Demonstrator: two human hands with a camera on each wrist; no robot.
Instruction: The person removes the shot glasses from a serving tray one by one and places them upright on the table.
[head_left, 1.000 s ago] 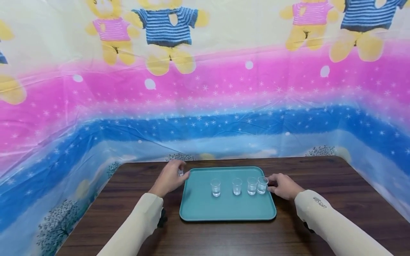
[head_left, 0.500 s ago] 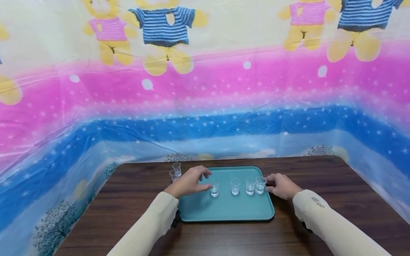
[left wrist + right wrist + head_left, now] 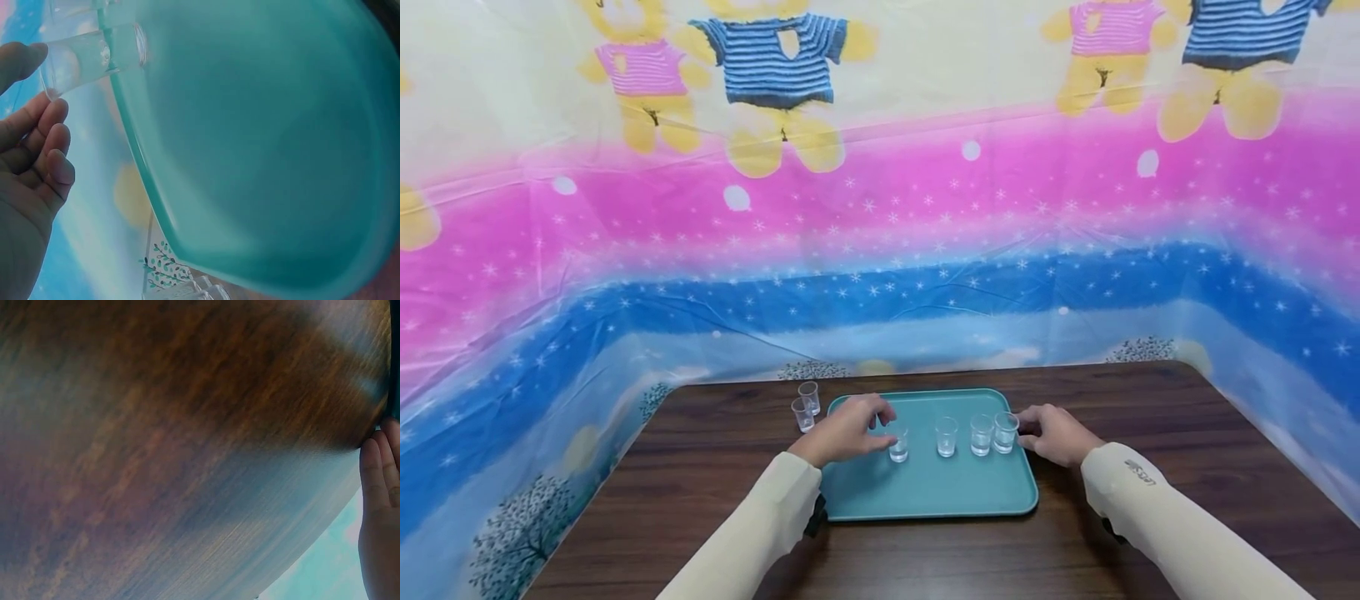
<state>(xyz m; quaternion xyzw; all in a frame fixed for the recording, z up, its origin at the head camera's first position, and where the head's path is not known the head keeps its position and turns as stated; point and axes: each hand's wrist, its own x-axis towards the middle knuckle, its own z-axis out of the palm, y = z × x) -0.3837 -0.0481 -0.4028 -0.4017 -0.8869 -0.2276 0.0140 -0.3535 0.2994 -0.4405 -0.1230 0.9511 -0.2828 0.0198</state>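
where bear-print sheeting (image 3: pixel 880 208) hangs, dark wooden table (image 3: pixel 925 558) stands.

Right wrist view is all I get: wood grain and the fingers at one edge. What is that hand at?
Observer: The right hand has its fingertips against the rightmost cup on a teal tray.
Operator: How many cups are on the tray?
Observer: Four small clear cups in a row; two more cups stand on the table, left of the tray.
Operator: And the other hand?
Observer: The left hand is at the leftmost cup in the row, thumb and fingers curled either side of it.
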